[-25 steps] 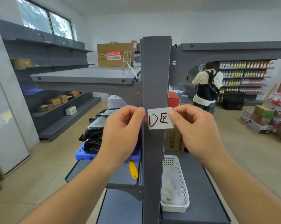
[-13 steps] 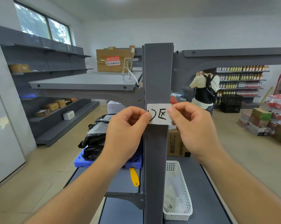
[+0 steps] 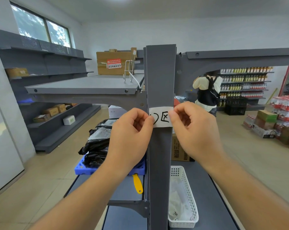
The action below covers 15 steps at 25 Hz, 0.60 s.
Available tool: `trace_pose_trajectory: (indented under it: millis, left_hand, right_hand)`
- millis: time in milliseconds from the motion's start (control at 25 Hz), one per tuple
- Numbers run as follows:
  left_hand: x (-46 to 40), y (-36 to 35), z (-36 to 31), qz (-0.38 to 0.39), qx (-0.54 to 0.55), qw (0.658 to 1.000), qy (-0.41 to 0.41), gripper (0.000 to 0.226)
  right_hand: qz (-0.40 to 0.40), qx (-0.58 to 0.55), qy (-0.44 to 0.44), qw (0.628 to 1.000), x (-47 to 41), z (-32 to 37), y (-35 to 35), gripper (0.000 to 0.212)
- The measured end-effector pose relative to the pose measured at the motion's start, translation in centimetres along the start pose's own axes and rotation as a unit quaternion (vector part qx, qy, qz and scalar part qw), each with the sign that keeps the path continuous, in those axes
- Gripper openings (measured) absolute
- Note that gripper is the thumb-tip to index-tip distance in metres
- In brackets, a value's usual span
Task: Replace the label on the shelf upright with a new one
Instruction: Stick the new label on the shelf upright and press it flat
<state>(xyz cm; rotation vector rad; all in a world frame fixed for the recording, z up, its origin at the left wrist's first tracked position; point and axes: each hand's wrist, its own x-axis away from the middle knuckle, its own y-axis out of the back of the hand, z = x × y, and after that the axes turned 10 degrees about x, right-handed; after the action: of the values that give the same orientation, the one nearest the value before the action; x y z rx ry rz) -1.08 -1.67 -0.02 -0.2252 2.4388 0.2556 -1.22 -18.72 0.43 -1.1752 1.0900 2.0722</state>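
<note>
A grey metal shelf upright (image 3: pixel 160 72) rises through the middle of the view. A white paper label (image 3: pixel 161 117) with black handwritten marks lies flat across its front face at hand height. My left hand (image 3: pixel 132 130) pinches the label's left edge with thumb and forefinger. My right hand (image 3: pixel 193 127) pinches its right edge the same way. The fingertips hide both ends of the label.
A white plastic basket (image 3: pixel 190 193) with crumpled paper sits on the lower shelf at right. A yellow-handled tool (image 3: pixel 138 183) and a blue crate (image 3: pixel 90 170) of black bags lie at left. A person (image 3: pixel 206 90) stands behind, near stocked drink shelves.
The label has shifted left from overhanging the upright's right side to lying centred on its face. Both hands moved with it and the view tilted slightly down.
</note>
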Motion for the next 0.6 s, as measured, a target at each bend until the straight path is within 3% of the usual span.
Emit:
trace_pose_trajectory:
  millis: [600]
  left_hand:
    - [-0.33, -0.26, -0.3, -0.017, -0.001, 1.0, 0.024, 0.016]
  right_hand:
    - [-0.002, 0.031, 0.024, 0.999, -0.18, -0.14, -0.58, 0.02]
